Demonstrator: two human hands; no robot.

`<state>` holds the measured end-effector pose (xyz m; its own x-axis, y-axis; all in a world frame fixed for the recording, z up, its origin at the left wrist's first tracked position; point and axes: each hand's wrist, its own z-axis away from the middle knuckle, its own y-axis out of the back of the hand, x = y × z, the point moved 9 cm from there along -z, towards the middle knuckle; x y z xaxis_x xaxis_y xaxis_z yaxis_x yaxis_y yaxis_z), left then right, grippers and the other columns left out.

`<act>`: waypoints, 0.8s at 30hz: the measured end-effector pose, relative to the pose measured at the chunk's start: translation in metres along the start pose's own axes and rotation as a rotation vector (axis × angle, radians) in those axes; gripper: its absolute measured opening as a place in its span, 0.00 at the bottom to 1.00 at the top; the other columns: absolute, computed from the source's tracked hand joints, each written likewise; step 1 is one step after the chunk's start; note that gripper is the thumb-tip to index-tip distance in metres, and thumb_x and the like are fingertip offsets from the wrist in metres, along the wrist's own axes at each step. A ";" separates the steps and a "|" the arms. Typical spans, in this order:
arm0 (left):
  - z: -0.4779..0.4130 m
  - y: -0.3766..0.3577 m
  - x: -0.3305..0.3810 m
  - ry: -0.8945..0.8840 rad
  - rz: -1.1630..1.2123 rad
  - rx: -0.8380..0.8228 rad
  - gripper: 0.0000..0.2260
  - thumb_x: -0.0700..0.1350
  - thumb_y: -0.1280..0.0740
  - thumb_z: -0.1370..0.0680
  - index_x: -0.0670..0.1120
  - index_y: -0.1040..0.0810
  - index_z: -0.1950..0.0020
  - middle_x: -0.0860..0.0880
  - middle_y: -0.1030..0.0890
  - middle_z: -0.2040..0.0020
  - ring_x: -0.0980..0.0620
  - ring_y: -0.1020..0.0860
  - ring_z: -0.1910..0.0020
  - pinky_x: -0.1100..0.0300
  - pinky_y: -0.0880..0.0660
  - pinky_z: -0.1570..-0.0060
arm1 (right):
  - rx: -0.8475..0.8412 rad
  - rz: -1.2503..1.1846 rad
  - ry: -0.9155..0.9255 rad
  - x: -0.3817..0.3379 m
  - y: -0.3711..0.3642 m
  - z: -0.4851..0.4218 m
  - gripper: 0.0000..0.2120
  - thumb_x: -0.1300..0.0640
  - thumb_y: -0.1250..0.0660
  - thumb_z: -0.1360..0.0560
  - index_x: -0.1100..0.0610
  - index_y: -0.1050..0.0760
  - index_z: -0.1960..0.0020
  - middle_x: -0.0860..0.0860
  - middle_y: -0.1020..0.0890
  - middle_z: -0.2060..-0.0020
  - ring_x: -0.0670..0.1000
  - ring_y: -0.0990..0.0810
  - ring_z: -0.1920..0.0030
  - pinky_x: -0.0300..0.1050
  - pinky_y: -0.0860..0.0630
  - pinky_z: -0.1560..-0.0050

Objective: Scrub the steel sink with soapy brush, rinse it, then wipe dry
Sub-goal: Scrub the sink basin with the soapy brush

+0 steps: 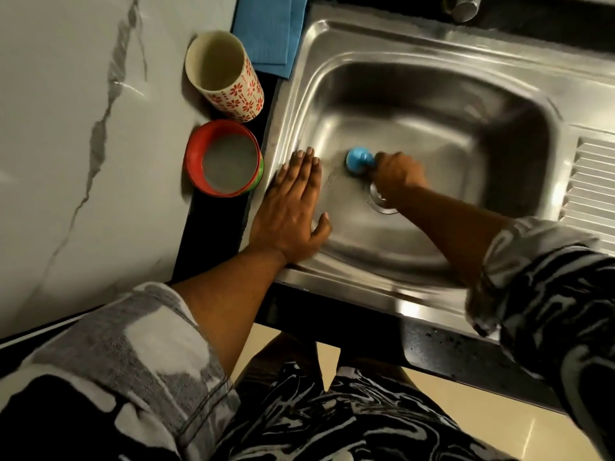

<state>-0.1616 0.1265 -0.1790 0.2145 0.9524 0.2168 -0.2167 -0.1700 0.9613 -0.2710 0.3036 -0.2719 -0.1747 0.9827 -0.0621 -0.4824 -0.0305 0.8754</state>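
The steel sink (416,104) fills the middle and right of the view. My right hand (397,173) grips a blue brush (357,158) whose head presses on the basin floor just left of the drain (379,197). My left hand (293,201) lies flat with straight fingers on the sink's left rim and inner wall. A red bowl (221,161) of cloudy soapy water stands on the counter beside the sink's left edge. A folded blue cloth (269,31) lies at the sink's far left corner.
A cream cup (223,74) with red flower print stands behind the red bowl. White marble counter (83,128) spreads to the left. The ribbed drainboard (592,184) is at the right edge. A tap base (464,6) shows at the top.
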 end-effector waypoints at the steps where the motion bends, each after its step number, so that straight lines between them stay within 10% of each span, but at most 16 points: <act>1: 0.000 0.001 0.000 -0.004 -0.005 0.003 0.43 0.56 0.38 0.22 0.39 0.51 0.14 0.40 0.50 0.13 0.43 0.53 0.14 0.45 0.51 0.16 | 0.027 -0.048 -0.047 0.001 0.007 -0.010 0.17 0.47 0.41 0.17 0.56 0.23 0.37 0.60 0.18 0.41 0.64 0.19 0.42 0.55 0.23 0.44; 8: 0.000 0.001 0.001 0.001 -0.028 -0.009 0.43 0.57 0.40 0.21 0.39 0.54 0.14 0.40 0.53 0.13 0.43 0.56 0.14 0.43 0.51 0.17 | -0.138 0.064 0.252 -0.051 -0.038 0.055 0.14 0.51 0.43 0.15 0.56 0.28 0.35 0.58 0.17 0.44 0.60 0.17 0.46 0.53 0.23 0.51; 16: 0.002 0.012 -0.006 0.111 -0.059 0.037 0.47 0.58 0.36 0.25 0.35 0.51 0.15 0.36 0.52 0.14 0.40 0.55 0.14 0.43 0.50 0.17 | 0.062 -0.079 -0.114 0.022 0.016 -0.031 0.14 0.52 0.41 0.16 0.56 0.24 0.35 0.59 0.18 0.43 0.63 0.18 0.45 0.53 0.24 0.49; 24: 0.002 0.009 -0.009 0.151 -0.134 -0.021 0.46 0.61 0.41 0.24 0.37 0.52 0.14 0.37 0.54 0.14 0.42 0.57 0.14 0.43 0.52 0.17 | -0.110 -0.034 0.128 -0.017 -0.026 0.029 0.16 0.47 0.41 0.17 0.55 0.25 0.35 0.59 0.18 0.42 0.63 0.18 0.43 0.56 0.22 0.45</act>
<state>-0.1631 0.1163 -0.1718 0.0975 0.9935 0.0580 -0.2162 -0.0358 0.9757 -0.2305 0.2926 -0.2801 -0.2612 0.9524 -0.1571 -0.5793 -0.0245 0.8148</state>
